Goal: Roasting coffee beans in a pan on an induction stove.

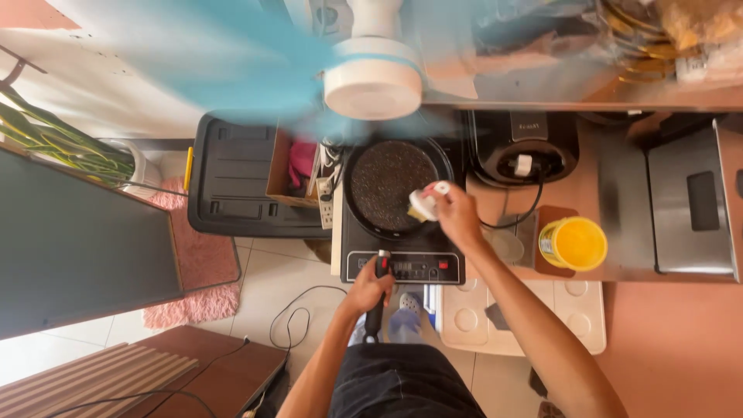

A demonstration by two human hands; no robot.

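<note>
At frame centre, the left hand (370,288) grips the frying pan (392,186) handle while the right hand (454,213) clasps a small bottle (425,203) tilted over it.

Bare-armed, dark-clothed below

Two bare forearms without sleeves, left hand (370,286) at 6 o'clock, right hand (457,214) toward 1; black garment at the bottom edge.

one pan (391,184), one bottle (424,204), one yellow lid (576,243)
</note>
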